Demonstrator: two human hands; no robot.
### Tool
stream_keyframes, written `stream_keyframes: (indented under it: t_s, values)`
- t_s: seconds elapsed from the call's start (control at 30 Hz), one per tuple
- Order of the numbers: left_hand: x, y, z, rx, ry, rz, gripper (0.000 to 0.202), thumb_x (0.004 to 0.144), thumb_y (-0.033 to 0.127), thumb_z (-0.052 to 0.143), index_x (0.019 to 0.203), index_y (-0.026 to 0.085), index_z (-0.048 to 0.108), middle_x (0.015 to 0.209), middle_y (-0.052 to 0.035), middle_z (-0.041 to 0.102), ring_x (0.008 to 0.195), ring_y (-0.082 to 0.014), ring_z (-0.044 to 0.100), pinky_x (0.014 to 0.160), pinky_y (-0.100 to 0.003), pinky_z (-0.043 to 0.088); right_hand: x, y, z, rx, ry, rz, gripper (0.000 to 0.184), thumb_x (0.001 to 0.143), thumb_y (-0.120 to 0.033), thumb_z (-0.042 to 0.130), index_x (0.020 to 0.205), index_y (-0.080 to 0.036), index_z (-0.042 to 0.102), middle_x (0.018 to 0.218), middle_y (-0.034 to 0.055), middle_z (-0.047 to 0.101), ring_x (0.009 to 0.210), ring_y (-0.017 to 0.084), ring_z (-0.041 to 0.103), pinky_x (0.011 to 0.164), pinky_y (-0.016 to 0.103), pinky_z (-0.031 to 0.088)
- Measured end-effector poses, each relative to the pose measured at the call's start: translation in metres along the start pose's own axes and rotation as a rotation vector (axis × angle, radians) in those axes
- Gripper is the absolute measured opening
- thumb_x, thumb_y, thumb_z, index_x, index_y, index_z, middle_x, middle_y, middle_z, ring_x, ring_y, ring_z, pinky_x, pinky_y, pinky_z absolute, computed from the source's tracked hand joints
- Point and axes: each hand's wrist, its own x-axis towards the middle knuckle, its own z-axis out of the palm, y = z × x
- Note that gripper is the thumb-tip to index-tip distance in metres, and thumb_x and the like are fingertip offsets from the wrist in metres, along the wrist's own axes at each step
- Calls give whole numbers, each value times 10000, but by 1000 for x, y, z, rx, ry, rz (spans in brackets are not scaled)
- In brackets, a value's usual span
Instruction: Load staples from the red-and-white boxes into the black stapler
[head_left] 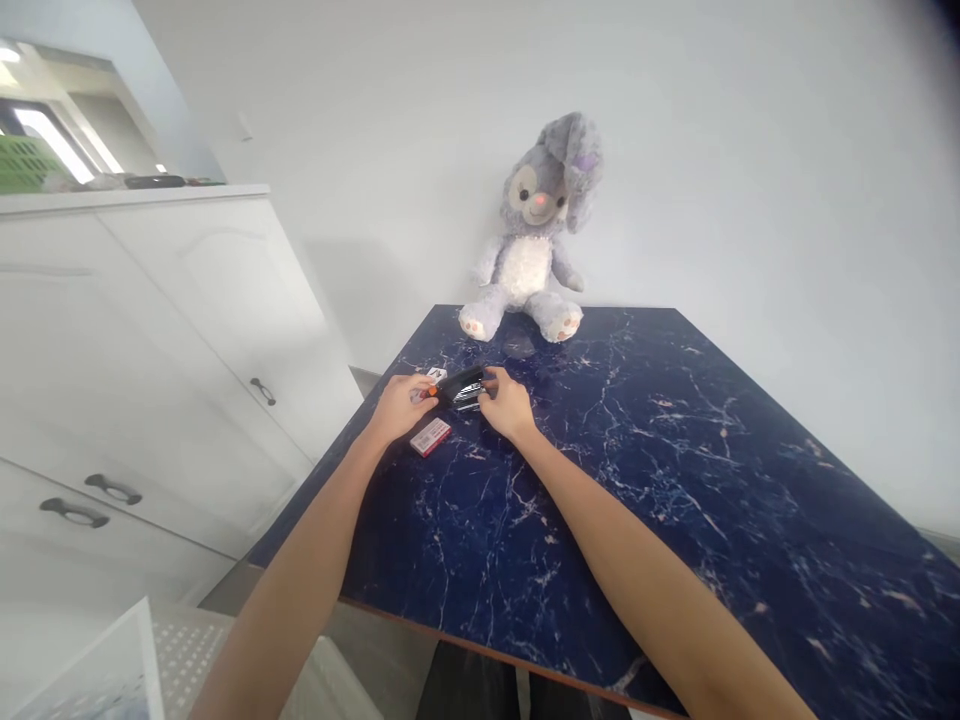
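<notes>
A black stapler (463,384) with shiny metal parts lies between my hands over the far left part of the table. My left hand (401,408) is closed at its left end, thumb and fingers around a small orange part. My right hand (508,402) grips the other end with thumb and fingertips. Just in front of my left hand lies a small flat red-and-white box (430,437). Another small white box (436,374) with dark print shows behind my left fingers, partly covered by them.
A grey plush rabbit (525,265) sits against the wall at the back of the dark blue marbled table (600,500). White cabinets (187,330) with dark handles stand to the left. A white perforated container (180,650) is at the lower left.
</notes>
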Motion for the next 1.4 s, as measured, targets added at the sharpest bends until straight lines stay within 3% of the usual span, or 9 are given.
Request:
stream_keyframes:
  t_s: [0.27, 0.37, 0.47, 0.67, 0.87, 1.0, 1.1, 1.2, 1.4]
  values:
    - [0, -4, 0, 18, 49, -13, 304, 727, 270, 796, 1029, 262, 761, 1031, -86, 754, 1132, -324, 585, 1104, -494, 342, 2, 4, 2, 69, -46, 27, 561, 776, -137, 575, 1332, -200, 533, 1123, 91, 725, 1063, 274, 675, 985, 461, 515]
    - [2, -11, 5, -17, 169, -40, 294, 767, 303, 761, 1057, 252, 756, 1162, -86, 725, 1197, -313, 573, 1127, -459, 331, 0, 2, 5, 27, -45, -146, 724, 755, -149, 596, 1458, -147, 420, 1397, 166, 563, 1290, 312, 528, 1099, 504, 424]
    - [3, -15, 6, -92, 116, -100, 238, 746, 291, 768, 977, 237, 774, 1007, -84, 754, 1071, -303, 636, 1040, -413, 419, -1, -1, 3, 36, -97, -284, 817, 753, -164, 631, 1518, -155, 342, 1473, 166, 470, 1356, 309, 442, 1136, 492, 385]
    - [-2, -12, -6, 174, -23, -27, 348, 782, 248, 696, 1127, 233, 732, 1134, -89, 705, 955, -249, 648, 925, -370, 492, 0, -2, 0, 88, -48, -225, 425, 811, -291, 712, 1223, -229, 630, 1148, 77, 585, 1088, 244, 581, 995, 408, 496]
    - [-2, -12, -13, 322, -28, -130, 351, 814, 257, 654, 1162, 216, 681, 1135, -73, 703, 823, -196, 665, 793, -344, 545, 1, 0, 0, 72, 86, -54, 314, 805, -316, 716, 1103, -229, 672, 1080, 58, 586, 934, 217, 623, 905, 369, 522]
    - [-2, -9, -6, 273, -205, 10, 287, 853, 367, 636, 1103, 246, 707, 1120, -46, 742, 985, -234, 690, 926, -385, 525, 3, 2, -3, 70, 163, 50, 309, 804, -319, 692, 1095, -216, 664, 1069, 73, 595, 930, 230, 625, 914, 383, 516]
    - [-2, -12, 0, 402, -141, 139, 296, 916, 391, 565, 1124, 250, 720, 1224, -61, 716, 1189, -262, 622, 1097, -442, 408, 4, 2, -4, 78, 133, 40, 302, 798, -304, 679, 1085, -214, 656, 1059, 73, 621, 944, 238, 628, 909, 386, 510]
    - [-1, -22, 5, 514, -85, 45, 438, 981, 431, 449, 1339, 242, 620, 1449, -101, 569, 1357, -297, 492, 1135, -503, 354, 4, 2, -4, 103, 94, 18, 293, 786, -282, 670, 1073, -225, 651, 1053, 58, 662, 971, 243, 633, 919, 392, 498]
    - [7, -26, 17, 647, -247, 4, 548, 1021, 482, 335, 1521, 272, 415, 1644, -99, 273, 1477, -358, 309, 1144, -585, 303, 6, 3, -3, 175, 93, 58, 293, 766, -294, 678, 1051, -231, 654, 1038, 42, 696, 942, 230, 653, 902, 383, 510]
